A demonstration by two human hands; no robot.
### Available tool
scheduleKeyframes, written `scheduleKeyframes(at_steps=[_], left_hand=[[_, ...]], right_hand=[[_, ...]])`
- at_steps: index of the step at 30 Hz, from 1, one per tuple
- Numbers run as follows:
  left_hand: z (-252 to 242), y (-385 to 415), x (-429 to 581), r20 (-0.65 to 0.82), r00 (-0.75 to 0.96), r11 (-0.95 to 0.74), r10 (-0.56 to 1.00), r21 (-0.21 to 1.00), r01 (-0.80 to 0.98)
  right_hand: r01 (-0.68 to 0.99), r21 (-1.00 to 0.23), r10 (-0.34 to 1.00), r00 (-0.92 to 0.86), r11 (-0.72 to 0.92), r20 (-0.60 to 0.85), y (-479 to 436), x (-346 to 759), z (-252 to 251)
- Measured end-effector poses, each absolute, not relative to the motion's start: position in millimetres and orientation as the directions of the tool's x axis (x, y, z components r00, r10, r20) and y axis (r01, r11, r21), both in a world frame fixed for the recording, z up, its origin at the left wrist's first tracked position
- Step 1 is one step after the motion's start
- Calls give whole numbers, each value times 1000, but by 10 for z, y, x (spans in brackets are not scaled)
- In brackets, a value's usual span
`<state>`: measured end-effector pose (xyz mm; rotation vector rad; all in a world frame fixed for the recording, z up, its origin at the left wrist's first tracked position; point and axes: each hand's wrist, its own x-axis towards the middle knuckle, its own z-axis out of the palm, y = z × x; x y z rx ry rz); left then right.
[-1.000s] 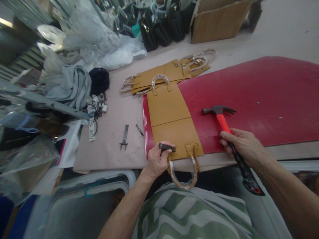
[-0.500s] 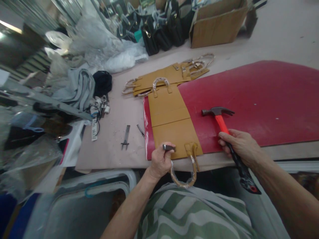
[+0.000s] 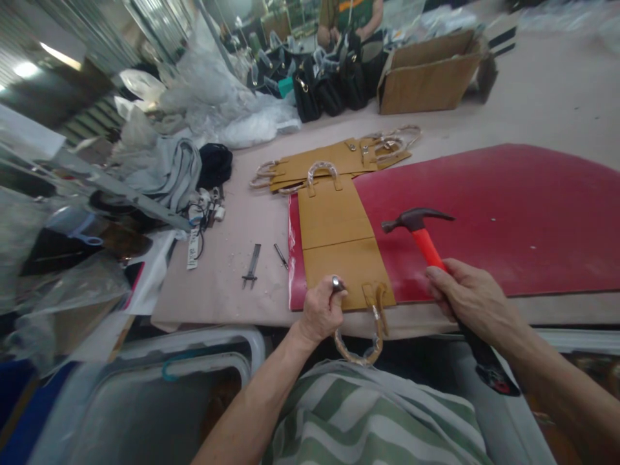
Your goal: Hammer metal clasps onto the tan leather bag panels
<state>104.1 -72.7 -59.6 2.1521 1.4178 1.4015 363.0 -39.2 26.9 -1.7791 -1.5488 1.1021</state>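
My left hand is closed around a short metal punch, whose round top end faces up. The hand rests on the lower part of a tan leather bag panel; the punch's tip is hidden by the fingers. One plastic-wrapped handle of the panel hangs over the table's front edge, and another handle lies at its far end. To the right, my right hand grips a claw hammer by its red and black handle. The hammer's head is raised over the red mat, apart from the punch.
More tan bag panels lie behind. A divider-like metal tool and a thin rod are at left. Further back stand black bags, a cardboard box and plastic wrapping. A person is beyond them.
The punch has tipped more upright in my left hand. My right hand has tilted the hammer, its head shifting slightly left. The camera view has tipped up, showing a person at the back.
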Motion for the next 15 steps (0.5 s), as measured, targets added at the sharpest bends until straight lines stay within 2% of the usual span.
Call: scheduleKeyframes(at_steps=[4, 6, 9, 11, 15], left_hand=[[-610, -718, 1036, 587, 100, -521, 803, 612, 595], [-606, -717, 1037, 578, 105, -516, 809, 614, 598], [-600, -716, 1046, 583, 108, -522, 805, 610, 596], [-601, -715, 1052, 581, 109, -523, 807, 616, 588], [-610, -713, 1055, 604, 103, -539, 790, 605, 587]], right_hand=[[670, -727, 985, -166, 150, 51, -610, 3578, 548], [703, -612, 931, -305, 362, 201, -702, 3559, 643], [689, -418, 805, -488, 592, 338, -796, 3525, 757], [690, -314, 750, -528, 652, 398, -842, 3490, 833], [736, -192, 690, -463, 649, 557, -908, 3419, 915]])
